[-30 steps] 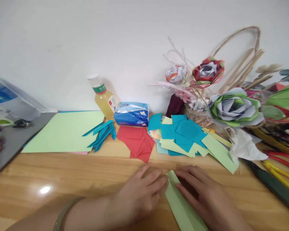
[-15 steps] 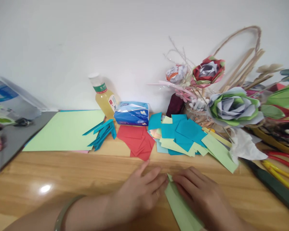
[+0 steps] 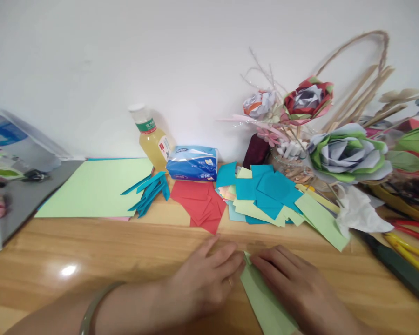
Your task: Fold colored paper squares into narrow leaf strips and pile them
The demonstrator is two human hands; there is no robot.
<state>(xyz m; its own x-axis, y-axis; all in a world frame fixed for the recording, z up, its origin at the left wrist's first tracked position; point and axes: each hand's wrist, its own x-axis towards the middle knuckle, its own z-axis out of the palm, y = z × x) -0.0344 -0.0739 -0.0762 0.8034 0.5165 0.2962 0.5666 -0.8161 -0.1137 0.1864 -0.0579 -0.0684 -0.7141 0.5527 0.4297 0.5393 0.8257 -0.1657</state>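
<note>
Currently, beyond the left fingers, folded teal strips (image 3: pixel 149 192) | left hand (image 3: pixel 207 275), fingers bent | pale green paper (image 3: pixel 263 298), between the two sets of fingertips | right hand (image 3: pixel 292 280), fingers curled over it; whether either pinches, cannot tell.

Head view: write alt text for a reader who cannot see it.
A person's left hand and right hand touch a pale green paper strip on a wooden table. Behind are red papers, blue papers, a tissue pack, a bottle and paper flowers.
</note>
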